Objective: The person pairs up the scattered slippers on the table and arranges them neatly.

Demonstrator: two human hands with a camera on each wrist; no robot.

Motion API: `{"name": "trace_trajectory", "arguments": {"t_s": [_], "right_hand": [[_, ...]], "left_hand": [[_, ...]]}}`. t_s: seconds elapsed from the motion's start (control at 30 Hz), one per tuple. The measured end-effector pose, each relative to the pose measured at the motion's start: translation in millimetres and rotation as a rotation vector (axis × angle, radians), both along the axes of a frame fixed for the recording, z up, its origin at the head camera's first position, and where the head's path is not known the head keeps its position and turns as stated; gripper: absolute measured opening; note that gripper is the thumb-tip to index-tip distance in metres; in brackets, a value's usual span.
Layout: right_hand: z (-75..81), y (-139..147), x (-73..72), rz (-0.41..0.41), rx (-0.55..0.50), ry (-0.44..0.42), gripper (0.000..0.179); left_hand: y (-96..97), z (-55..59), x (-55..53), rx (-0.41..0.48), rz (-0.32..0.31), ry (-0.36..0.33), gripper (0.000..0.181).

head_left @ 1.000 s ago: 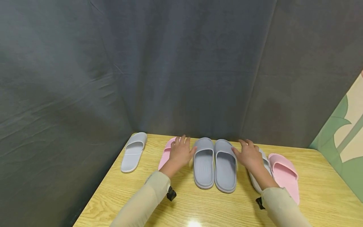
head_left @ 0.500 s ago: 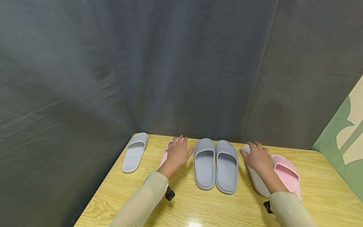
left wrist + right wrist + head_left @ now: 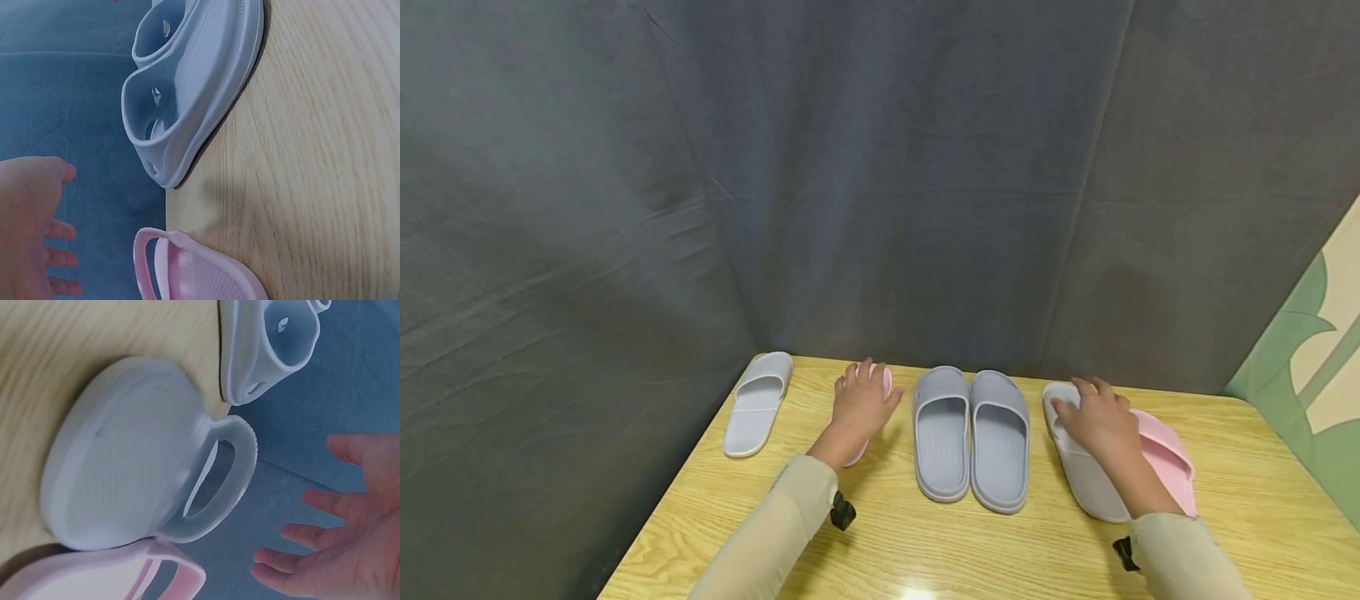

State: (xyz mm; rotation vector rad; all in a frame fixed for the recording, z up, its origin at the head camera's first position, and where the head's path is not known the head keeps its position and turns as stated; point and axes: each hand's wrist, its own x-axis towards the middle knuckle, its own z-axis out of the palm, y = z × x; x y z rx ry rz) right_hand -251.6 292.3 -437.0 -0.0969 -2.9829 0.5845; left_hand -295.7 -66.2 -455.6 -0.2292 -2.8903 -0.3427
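Observation:
In the head view my left hand hovers over a pink slipper, covering much of it. Its fingers are spread, and the left wrist view shows them apart from the slipper. Farther right, my right hand is above a light grey slipper, partly hiding its strap. The right wrist view has these fingers loosely extended with nothing in them. A second pink slipper lies against the light grey one. Between my hands, two darker grey slippers stand side by side, toes toward the curtain.
Another light grey slipper lies at the far left of the wooden table. A dark grey curtain hangs along the back and left edges. At the right is a panel with green leaf shapes.
My right hand has moved right, from beside the darker grey pair to over the light grey slipper. My left hand has shifted slightly left, away from the pair. The slippers stay put.

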Motion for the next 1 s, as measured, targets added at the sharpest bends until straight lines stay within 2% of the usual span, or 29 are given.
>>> {"name": "trace_trajectory", "arguments": {"t_s": [0.37,1.0], "right_hand": [[-3.2,15,5.7,-0.023,0.0,-0.015,0.069],[-10.7,33,13.1,-0.044,0.009,-0.007,0.068]], "left_hand": [[-8.7,-5.8,-3.4,0.003,0.01,-0.014,0.068],[-23.0,-15.3,-10.3,0.066,0.01,-0.023,0.068]]}}
